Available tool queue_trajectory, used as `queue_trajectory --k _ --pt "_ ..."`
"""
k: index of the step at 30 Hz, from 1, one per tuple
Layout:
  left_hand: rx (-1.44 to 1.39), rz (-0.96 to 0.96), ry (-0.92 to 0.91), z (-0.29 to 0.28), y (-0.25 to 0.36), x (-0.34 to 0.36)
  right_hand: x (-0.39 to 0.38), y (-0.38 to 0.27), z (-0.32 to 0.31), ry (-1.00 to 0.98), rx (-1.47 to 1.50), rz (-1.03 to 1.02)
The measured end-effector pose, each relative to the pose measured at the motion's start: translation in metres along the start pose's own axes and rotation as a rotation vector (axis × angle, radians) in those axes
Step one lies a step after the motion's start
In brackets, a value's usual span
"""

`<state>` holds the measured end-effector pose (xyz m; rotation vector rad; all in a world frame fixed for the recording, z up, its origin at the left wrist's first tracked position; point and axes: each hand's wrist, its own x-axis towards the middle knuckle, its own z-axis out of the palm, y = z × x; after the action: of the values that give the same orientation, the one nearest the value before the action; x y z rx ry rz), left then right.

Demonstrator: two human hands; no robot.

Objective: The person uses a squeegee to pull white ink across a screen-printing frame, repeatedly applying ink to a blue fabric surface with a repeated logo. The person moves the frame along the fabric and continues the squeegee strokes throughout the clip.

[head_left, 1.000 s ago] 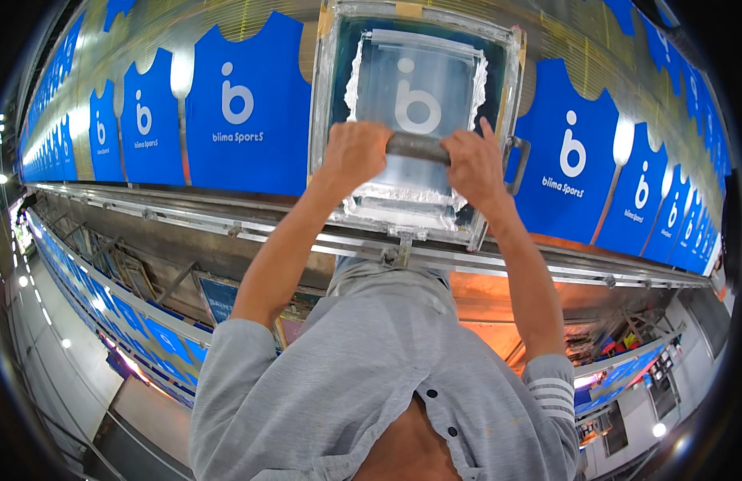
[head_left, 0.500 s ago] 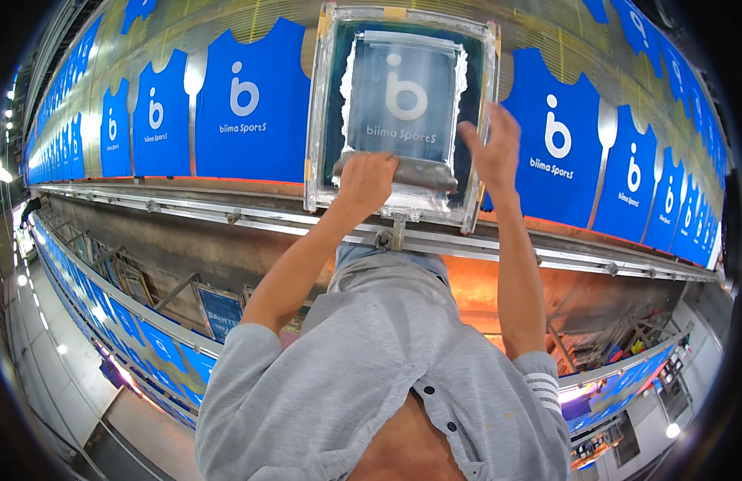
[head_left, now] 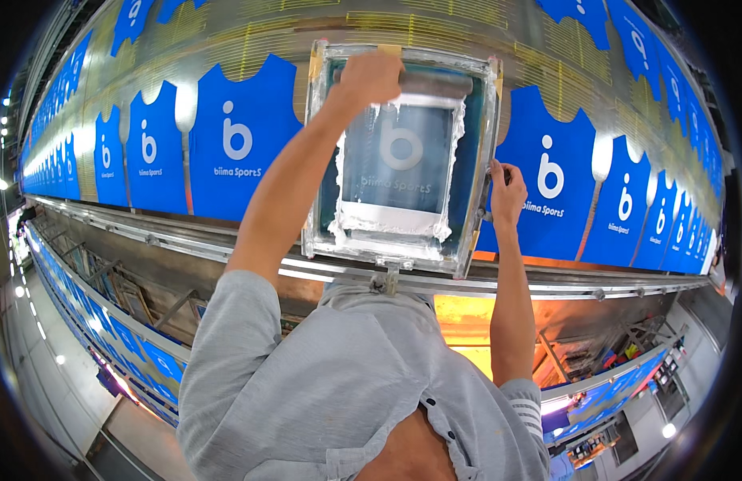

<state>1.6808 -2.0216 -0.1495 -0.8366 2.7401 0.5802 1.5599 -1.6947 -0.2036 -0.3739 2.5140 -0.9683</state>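
1. The left grip (head_left: 373, 78) is closed around a grey squeegee (head_left: 439, 84), whose bar sticks out to the right of the knuckles.
2. The right grip (head_left: 509, 192), nearer the body and to the right, is curled at the outer side of the printing screen (head_left: 490, 104); I cannot tell whether it is closed on anything.
3. The screen lies beneath the left grip, the squeegee across its far end. Just nearer the body than that grip, its mesh shows a pale round emblem, with white ink (head_left: 387, 218) along the near edge.
4. Left of the left grip lies a blue vest-shaped piece (head_left: 267, 112); right of the right grip, another blue piece (head_left: 575, 152). Both bear white prints.
5. Beyond the left grip stretches the yellow-marked tabletop (head_left: 435, 28); nearer than both grips runs a metal rail (head_left: 563, 284).
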Motion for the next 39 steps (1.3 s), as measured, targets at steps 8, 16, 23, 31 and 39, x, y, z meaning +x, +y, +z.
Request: queue_trajectory --k 8,16,23,31,39 --pt "0.019 0.031 0.088 0.039 0.01 -0.045 0.007 0.011 0.006 0.093 0.009 -0.107" --pt "-0.116 0.109 0.426 0.149 0.062 -0.27 0.02 0.017 0.011 0.132 -0.014 -0.195" --pt "-0.236 0.089 0.385 0.12 0.02 -0.301 0.003 -0.012 0.032 0.161 0.077 -0.196" --pt "-0.157 0.055 0.372 0.067 -0.183 -0.357 -0.111 -0.118 0.225 0.13 0.251 -0.279" --pt "-0.089 0.02 0.211 0.038 -0.262 -0.376 -0.155 -0.167 0.286 0.129 0.309 -0.172"
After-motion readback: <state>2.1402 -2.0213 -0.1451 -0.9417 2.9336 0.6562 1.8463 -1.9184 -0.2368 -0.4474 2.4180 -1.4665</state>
